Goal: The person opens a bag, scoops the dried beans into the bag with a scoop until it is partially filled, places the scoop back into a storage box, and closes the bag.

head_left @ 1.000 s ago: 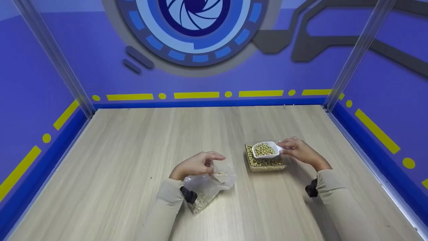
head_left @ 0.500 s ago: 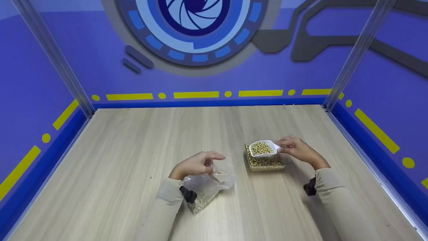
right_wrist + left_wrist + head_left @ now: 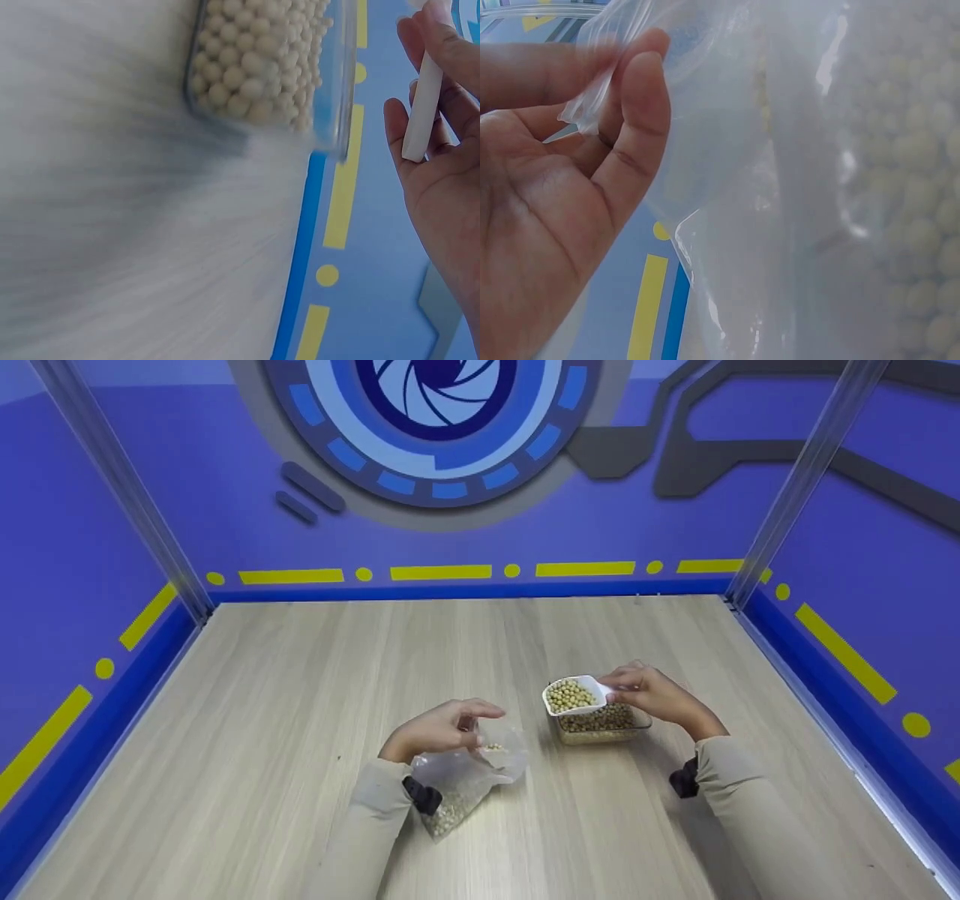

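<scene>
My right hand (image 3: 656,697) grips the handle (image 3: 426,105) of a white scoop (image 3: 592,687) heaped with pale, round dried beans, probably soybeans (image 3: 570,697). The scoop hangs over the left part of a clear rectangular container (image 3: 600,739), which holds more of the same beans (image 3: 240,64). To the left, my left hand (image 3: 442,729) pinches the rim of a clear plastic bag (image 3: 727,172) between thumb and fingers. The bag lies slanted on the table with its mouth toward the container. Beans (image 3: 922,225) show through its lower part, and a few lie near the mouth.
The wooden tabletop (image 3: 285,697) is enclosed by blue panels (image 3: 480,540) with yellow dashes at the back and both sides. Metal posts (image 3: 795,487) rise at the rear corners. A dark device is strapped on each sleeved wrist.
My right hand has moved left with the filled scoop, from above the middle of the container to its left edge. My left hand and the bag have stayed in place.
</scene>
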Demonstrator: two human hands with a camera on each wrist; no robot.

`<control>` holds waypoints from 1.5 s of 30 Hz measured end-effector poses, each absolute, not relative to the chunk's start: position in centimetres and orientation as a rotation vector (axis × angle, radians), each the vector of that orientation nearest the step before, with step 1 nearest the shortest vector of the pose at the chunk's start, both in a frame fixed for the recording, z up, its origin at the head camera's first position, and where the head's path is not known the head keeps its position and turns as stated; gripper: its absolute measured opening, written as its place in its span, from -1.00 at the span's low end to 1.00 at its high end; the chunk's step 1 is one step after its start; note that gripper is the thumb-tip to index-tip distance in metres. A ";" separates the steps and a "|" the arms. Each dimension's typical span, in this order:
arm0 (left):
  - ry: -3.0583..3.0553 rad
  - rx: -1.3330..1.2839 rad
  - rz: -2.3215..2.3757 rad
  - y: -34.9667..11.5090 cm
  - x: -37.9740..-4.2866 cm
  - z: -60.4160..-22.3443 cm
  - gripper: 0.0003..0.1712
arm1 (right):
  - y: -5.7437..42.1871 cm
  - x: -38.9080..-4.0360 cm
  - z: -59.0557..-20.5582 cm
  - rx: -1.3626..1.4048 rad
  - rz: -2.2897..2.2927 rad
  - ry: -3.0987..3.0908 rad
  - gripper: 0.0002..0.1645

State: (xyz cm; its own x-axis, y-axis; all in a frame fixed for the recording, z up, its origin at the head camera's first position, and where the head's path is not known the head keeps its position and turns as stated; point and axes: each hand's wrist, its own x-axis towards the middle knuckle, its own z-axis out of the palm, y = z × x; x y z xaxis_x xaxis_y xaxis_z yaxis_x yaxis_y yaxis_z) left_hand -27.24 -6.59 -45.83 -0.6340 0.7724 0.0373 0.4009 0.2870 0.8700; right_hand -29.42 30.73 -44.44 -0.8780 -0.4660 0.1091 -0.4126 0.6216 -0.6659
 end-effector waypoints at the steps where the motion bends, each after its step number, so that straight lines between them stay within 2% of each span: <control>1: 2.168 1.055 1.292 -6.6 -27.2 -45.8 -0.41 | 30.3 -29.1 -44.0 -0.753 -1.097 2.760 -0.63; 6: 2.140 1.020 1.320 -6.5 -27.2 -45.9 -0.41 | 28.8 -28.4 -43.3 -0.772 -1.103 2.754 -0.66; 11: 2.139 1.005 1.327 -6.5 -27.2 -46.0 -0.41 | 28.8 -29.4 -44.9 -0.822 -1.148 2.721 -0.67; 26: 2.158 1.016 1.320 -6.4 -27.2 -45.8 -0.41 | 26.9 -29.2 -45.0 -1.015 -1.136 2.654 -0.69; 45: 2.151 1.018 1.319 -6.4 -27.3 -45.7 -0.41 | 25.1 -28.8 -45.1 -1.107 -1.088 2.608 -0.73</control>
State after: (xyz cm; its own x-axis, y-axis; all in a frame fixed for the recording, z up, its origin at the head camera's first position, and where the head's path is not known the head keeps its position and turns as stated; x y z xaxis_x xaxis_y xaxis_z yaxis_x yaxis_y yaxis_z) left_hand -27.33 -6.43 -45.74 -0.6448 0.7639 0.0238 0.3675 0.2826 0.8860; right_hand -28.78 25.11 -45.06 -0.7289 -0.6634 0.1692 -0.5869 0.4782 -0.6533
